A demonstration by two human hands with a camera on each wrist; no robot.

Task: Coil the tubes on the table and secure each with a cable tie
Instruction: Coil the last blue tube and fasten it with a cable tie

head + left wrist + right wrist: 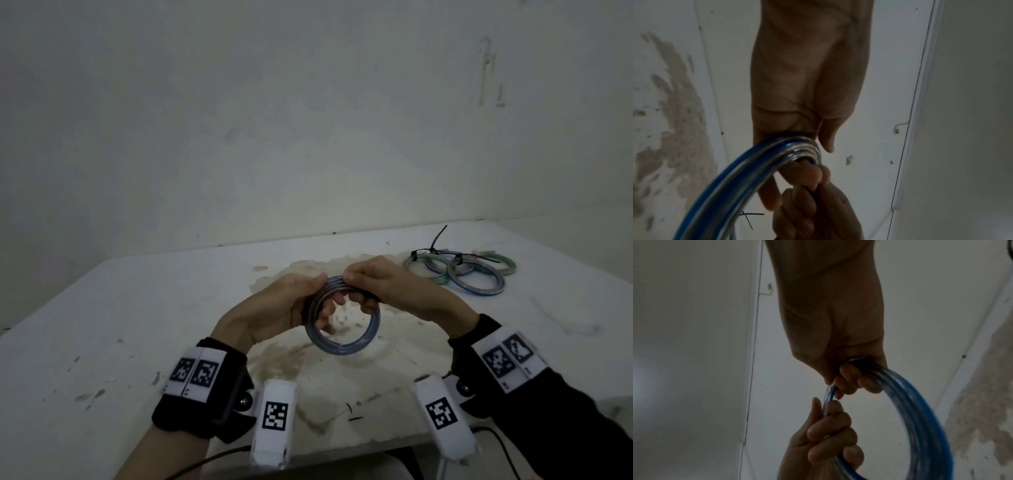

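Note:
A coil of blue and clear tube [342, 346] hangs upright above the stained middle of the white table [102, 325]. My left hand [317, 303] grips its upper left arc, fingers curled through the ring. My right hand [359, 287] grips the top right arc, knuckles up. In the left wrist view the coil [756, 170] runs under my left hand [807, 129], with my right hand's fingers [813, 211] just below. The right wrist view shows my right hand [851, 382] curled round the coil [920, 418]. A thin dark strip shows between the right fingers; what it is I cannot tell.
Several finished coils [459, 270], green and blue, lie bound with black cable ties at the table's back right. Small black scraps [352, 413] lie near the front edge. A white wall stands close behind the table.

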